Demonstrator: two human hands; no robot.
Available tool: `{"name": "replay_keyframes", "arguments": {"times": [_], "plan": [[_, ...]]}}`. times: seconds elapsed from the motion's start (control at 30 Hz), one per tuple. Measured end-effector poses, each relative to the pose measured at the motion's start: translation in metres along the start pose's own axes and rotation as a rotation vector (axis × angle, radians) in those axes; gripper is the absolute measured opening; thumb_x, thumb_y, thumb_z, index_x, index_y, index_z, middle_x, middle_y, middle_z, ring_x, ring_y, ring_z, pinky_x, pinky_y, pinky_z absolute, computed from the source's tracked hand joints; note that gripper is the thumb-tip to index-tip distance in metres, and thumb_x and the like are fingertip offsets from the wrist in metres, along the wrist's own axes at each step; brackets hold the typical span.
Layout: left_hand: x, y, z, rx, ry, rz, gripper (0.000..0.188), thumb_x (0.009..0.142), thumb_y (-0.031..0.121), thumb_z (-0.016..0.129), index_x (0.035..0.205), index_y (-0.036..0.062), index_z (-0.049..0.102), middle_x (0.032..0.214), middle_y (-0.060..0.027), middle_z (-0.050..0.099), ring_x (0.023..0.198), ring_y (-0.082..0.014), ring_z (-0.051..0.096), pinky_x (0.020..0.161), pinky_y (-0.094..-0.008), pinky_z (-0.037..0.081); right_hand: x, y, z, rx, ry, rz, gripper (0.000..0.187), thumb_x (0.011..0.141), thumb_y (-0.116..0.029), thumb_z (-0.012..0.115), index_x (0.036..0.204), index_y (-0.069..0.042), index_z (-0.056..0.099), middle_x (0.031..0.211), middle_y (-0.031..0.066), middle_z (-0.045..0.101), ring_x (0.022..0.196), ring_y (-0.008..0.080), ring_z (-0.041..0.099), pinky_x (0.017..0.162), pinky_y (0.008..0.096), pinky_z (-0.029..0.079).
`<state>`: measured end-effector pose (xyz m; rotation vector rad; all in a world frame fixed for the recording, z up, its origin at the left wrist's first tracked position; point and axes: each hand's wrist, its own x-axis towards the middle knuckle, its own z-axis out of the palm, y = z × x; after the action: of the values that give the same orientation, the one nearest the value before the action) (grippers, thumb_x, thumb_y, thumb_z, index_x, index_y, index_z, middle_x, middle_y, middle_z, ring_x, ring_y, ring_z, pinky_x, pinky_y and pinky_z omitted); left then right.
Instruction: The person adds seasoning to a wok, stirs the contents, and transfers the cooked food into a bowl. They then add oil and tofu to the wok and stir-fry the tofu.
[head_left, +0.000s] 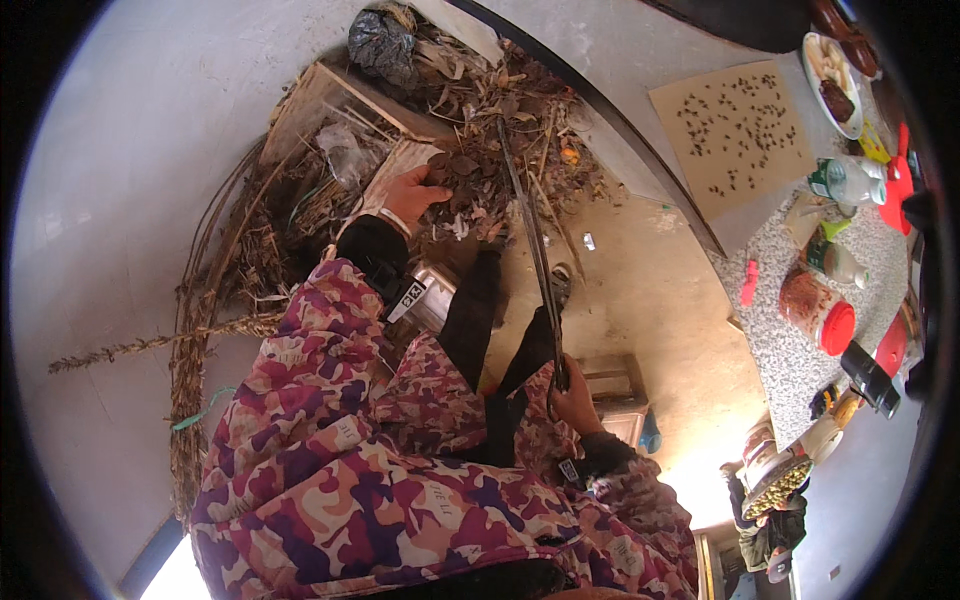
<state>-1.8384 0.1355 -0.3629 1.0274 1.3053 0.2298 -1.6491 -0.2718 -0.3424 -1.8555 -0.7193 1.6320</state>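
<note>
My right hand [577, 398] grips the handle end of long, dark metal fire tongs [535, 235]. Their far end reaches up into a heap of dry brown leaves [480, 180]. At the left edge of that heap is my left hand [412, 197], its fingers curled in against the leaves; whatever they hold is hidden. Beside my left hand stands a wooden board box [385, 100] with twigs and a clear plastic bag [345, 155] in it. A shiny metal container [432, 295] shows below my left wrist, partly covered by my sleeve.
Bundled dry stalks [190, 400] lean along the left wall. A black plastic bag [382, 45] lies atop the brushwood. To the right, a speckled counter [770, 370] carries bottles, a red-lidded jar [820, 312] and a dotted cardboard sheet [735, 135]. A small wooden stool [610, 385] stands near my right hand.
</note>
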Motion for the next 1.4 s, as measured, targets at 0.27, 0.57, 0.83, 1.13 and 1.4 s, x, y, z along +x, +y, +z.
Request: {"name": "replay_keyframes", "arguments": {"times": [0.27,0.57,0.83,1.13,1.4], "plan": [[0.038,0.030,-0.016,0.389,0.061,0.284,0.041,0.075,0.007,0.067,0.115,-0.0012,0.058,0.091,-0.0061,0.062,0.079,-0.0138,0.055,0.070,-0.0322,0.046,0.050,-0.010,0.078,0.093,0.215,0.041,0.039,0.079,-0.003,0.057,0.117,-0.002,0.049,0.101,0.0207,0.061,0.093,0.0339,0.060,0.079,0.0375,0.047],[0.101,0.072,0.074,0.417,-0.067,0.343,0.063,0.083,0.023,0.068,0.134,-0.0005,0.040,0.121,-0.0159,0.055,0.102,-0.0280,0.057,0.085,-0.0407,0.052,0.090,-0.056,0.090,0.225,0.493,0.021,0.044,0.077,0.000,0.058,0.119,0.001,0.047,0.102,0.0225,0.062,0.094,0.0321,0.063,0.078,0.0364,0.048],[0.129,0.060,0.057,0.777,0.264,0.707,0.082,0.078,0.046,0.069,0.140,0.0071,0.030,0.134,-0.0200,0.042,0.122,-0.0395,0.040,0.099,-0.0538,0.040,0.180,-0.103,0.075,0.267,0.625,0.033,0.041,0.081,-0.002,0.055,0.121,0.002,0.046,0.095,0.0228,0.061,0.084,0.0297,0.063,0.070,0.0360,0.048],[-0.073,-0.120,0.034,0.761,-0.039,0.104,0.068,0.076,0.032,0.067,0.133,0.0046,0.041,0.134,-0.0207,0.041,0.125,-0.0383,0.036,0.104,-0.0462,0.028,0.297,-0.143,0.000,0.183,0.780,0.027,0.027,0.081,-0.004,0.054,0.108,0.000,0.053,0.083,0.0198,0.060,0.072,0.0329,0.057,0.068,0.0387,0.046],[-0.160,-0.184,0.061,0.477,-0.061,-0.232,0.057,0.081,0.031,0.067,0.129,0.0065,0.048,0.131,-0.0172,0.046,0.123,-0.0334,0.041,0.100,-0.0435,0.035,0.297,-0.110,-0.051,0.394,0.714,0.032,0.029,0.087,-0.008,0.056,0.114,0.000,0.049,0.101,0.0049,0.058,0.081,0.0179,0.053,0.073,0.0311,0.045]]}}
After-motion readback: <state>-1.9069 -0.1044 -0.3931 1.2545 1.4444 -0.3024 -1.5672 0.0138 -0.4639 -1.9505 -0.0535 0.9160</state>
